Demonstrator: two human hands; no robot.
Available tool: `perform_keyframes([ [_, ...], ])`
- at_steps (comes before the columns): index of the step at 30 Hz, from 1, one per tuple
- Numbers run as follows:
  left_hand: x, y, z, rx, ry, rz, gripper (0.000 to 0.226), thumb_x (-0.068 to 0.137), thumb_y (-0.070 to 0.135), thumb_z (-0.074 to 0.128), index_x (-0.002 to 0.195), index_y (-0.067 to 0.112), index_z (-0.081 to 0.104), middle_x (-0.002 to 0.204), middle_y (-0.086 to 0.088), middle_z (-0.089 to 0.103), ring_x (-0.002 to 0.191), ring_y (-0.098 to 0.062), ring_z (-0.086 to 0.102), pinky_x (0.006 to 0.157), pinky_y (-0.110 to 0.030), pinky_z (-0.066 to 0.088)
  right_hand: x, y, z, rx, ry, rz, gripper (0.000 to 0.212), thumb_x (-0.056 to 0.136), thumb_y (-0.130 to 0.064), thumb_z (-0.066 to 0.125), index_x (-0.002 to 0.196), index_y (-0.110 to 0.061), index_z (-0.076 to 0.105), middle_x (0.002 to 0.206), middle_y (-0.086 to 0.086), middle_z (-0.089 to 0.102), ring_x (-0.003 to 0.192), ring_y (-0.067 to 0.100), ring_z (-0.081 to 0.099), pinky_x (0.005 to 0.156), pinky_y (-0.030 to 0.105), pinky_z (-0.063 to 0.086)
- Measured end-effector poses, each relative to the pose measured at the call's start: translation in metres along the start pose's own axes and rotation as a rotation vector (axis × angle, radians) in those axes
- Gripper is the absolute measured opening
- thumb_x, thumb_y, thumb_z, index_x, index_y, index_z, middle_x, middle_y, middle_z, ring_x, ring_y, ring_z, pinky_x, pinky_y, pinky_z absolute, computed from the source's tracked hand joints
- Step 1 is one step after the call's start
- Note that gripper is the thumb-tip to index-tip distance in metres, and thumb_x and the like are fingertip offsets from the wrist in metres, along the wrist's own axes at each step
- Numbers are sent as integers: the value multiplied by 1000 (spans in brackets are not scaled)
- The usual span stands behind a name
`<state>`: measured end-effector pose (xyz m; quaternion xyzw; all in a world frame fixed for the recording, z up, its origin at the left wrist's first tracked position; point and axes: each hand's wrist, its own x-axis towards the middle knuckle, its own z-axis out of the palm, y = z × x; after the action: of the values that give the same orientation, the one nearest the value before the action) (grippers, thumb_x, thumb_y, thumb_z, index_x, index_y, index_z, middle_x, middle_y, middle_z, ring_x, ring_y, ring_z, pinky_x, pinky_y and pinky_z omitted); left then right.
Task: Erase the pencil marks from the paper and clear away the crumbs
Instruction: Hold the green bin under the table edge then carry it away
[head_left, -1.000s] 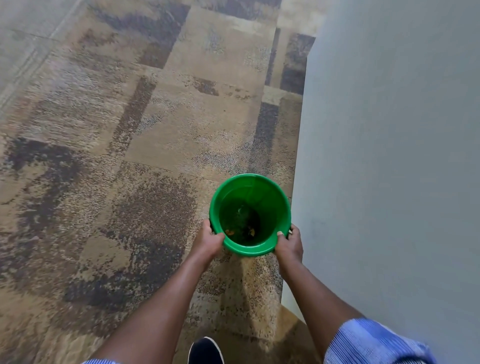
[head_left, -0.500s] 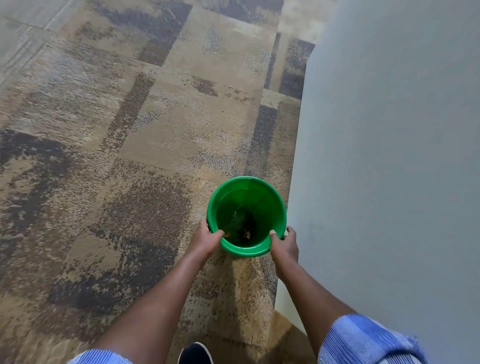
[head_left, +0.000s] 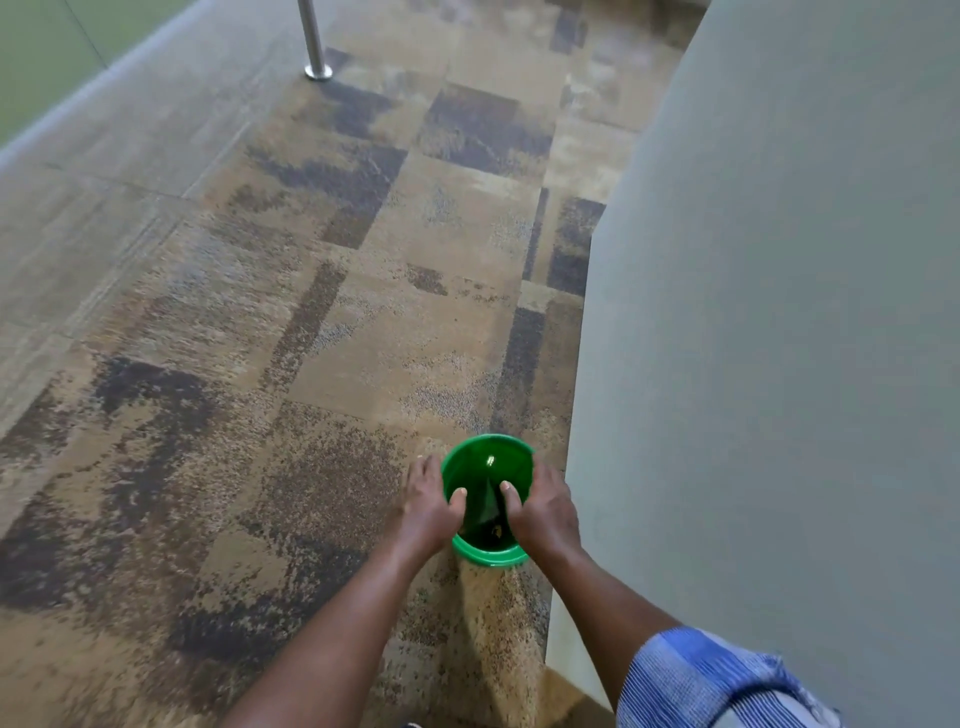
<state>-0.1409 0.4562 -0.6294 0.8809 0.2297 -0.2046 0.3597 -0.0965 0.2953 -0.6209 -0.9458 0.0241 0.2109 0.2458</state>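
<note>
**Both hands on the green bucket, down by the wall**

The green bucket (head_left: 475, 462) sits low over the patterned carpet (head_left: 311, 415), just beside the pale wall (head_left: 779, 364); whether it touches the floor I cannot tell. Its long axis stands roughly upright and its open mouth faces up. Inside it is dark, with a few small orange-yellow scraps (head_left: 494, 530) near the bottom. The left hand (head_left: 428, 506) and the right hand (head_left: 545, 512) grip opposite sides of the rim, each thumb hooked inside and the fingers (head_left: 423, 467) curled round the outer wall. A blue sleeve (head_left: 701, 680) covers the right upper arm. A metal post (head_left: 313, 39) stands well away.
</note>
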Motion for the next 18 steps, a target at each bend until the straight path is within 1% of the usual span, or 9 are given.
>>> perform_keyframes([
  [2,-9,16,-27,25,18,21,78,104,43,49,165,16,9,171,-13,12,157,-34,16,125,-52,21,-7,-26,-20,-3,6,-41,72,97,-51,50,158,-20,26,155,7,42,141,27,41,116,47,37],
  [4,-20,32,-57,39,46,45,78,104,44,48,164,14,10,171,-12,11,158,-33,12,127,-51,16,-16,-55,-45,-3,13,-94,72,98,-49,50,158,-19,24,156,7,40,143,27,38,118,45,33],
  [5,-29,42,-76,44,70,50,77,104,45,48,164,14,11,171,-13,12,158,-33,13,127,-51,17,-22,-70,-59,-5,17,-116,72,99,-49,50,158,-19,23,157,8,38,144,27,37,118,44,31],
  [7,-45,61,-114,45,127,59,76,104,46,48,163,13,13,170,-15,18,155,-33,20,124,-48,25,-34,-101,-89,9,35,-157,72,100,-51,48,159,-20,22,159,8,36,144,27,36,118,44,30],
  [11,-82,108,-191,64,221,99,73,105,46,45,162,11,17,167,-15,25,151,-32,29,119,-44,32,-58,-156,-154,59,78,-206,73,99,-52,49,159,-20,23,157,8,37,143,27,38,117,44,35],
  [15,-119,159,-260,54,317,142,72,102,47,49,159,8,28,162,-18,35,146,-35,36,117,-43,34,-87,-209,-227,125,149,-249,73,97,-55,49,158,-23,26,157,7,40,140,28,43,113,45,40],
  [18,-145,199,-304,46,375,164,73,102,47,50,159,7,28,163,-19,34,148,-35,34,120,-42,30,-110,-244,-282,188,193,-310,72,96,-54,51,157,-25,26,157,6,40,141,26,42,114,44,40],
])
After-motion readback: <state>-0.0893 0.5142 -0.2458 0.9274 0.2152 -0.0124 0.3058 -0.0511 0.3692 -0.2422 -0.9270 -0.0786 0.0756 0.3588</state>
